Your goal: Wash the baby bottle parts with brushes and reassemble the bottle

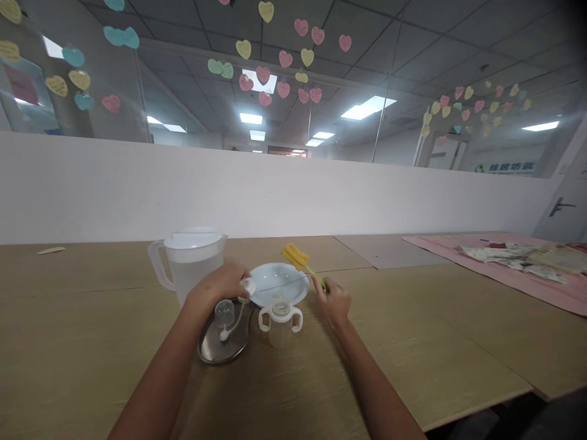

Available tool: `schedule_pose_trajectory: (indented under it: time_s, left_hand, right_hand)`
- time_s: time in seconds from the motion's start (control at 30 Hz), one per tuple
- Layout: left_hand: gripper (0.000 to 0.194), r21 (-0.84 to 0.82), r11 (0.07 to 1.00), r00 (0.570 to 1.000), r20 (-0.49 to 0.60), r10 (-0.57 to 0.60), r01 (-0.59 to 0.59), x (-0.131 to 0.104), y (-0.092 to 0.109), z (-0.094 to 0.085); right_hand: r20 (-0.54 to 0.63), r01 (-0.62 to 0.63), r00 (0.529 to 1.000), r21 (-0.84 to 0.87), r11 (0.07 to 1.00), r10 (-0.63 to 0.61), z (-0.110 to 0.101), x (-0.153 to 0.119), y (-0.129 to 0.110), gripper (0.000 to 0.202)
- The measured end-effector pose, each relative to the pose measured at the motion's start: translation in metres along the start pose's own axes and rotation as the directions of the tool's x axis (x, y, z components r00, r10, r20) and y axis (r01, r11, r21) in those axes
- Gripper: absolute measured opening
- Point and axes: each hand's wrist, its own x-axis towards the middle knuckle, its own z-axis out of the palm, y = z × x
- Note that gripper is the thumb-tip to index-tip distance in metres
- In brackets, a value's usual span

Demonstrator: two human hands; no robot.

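My right hand [334,300] is closed round the green handle of a bottle brush [296,256], whose yellow sponge head points up and left above the bowl's rim. My left hand [224,282] pinches a small white bottle cap [248,285] at the left edge of the white bowl [300,292]. A pale straw with a weighted end [224,335] runs down from near that hand onto the oval metal tray [217,353]; whether it joins the cap is unclear. A clear cup-shaped cover [224,313] rests on the tray. Between my hands stands a clear baby bottle with two white handles [280,327], its top uncovered.
A translucent lidded pitcher [195,260] stands behind my left forearm. On the right, a pink cloth [504,278] carries folded fabrics [527,256]. A flat pale piece [51,250] lies far left on the wooden table [413,354]. A low white wall [275,195] closes the back.
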Motion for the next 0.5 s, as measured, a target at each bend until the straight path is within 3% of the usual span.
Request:
schedule_pose_trajectory:
  time_s: [0.1,0.2,0.33,0.4,0.5]
  left_hand:
    - [0.021,0.137,0.976,0.975,0.121,-0.187,0.170,0.004,-0.009,0.005]
    - [0.032,0.088,0.967,0.950,0.183,-0.252,0.239,0.005,-0.011,0.008]
    - [0.022,-0.010,0.985,0.952,0.257,-0.166,0.174,0.006,-0.012,0.013]
    - [0.021,-0.007,0.994,0.973,0.205,-0.102,0.106,0.009,-0.012,0.019]
    - [0.040,0.020,1.000,0.997,0.068,-0.023,0.022,0.018,-0.010,0.030]
  right_hand:
    - [0.015,0.010,1.000,-0.005,1.000,-0.010,0.000,-0.001,0.000,0.058]
    - [0.020,-0.011,1.000,-0.015,1.000,0.011,0.001,-0.001,0.000,0.058]
    - [0.063,-0.019,0.998,-0.015,1.000,0.020,0.002,-0.001,0.001,0.060]
    - [0.089,-0.008,0.996,-0.014,1.000,0.009,0.003,-0.002,0.001,0.061]
    - [0.107,-0.005,0.994,-0.018,1.000,0.007,0.004,-0.003,0.000,0.062]
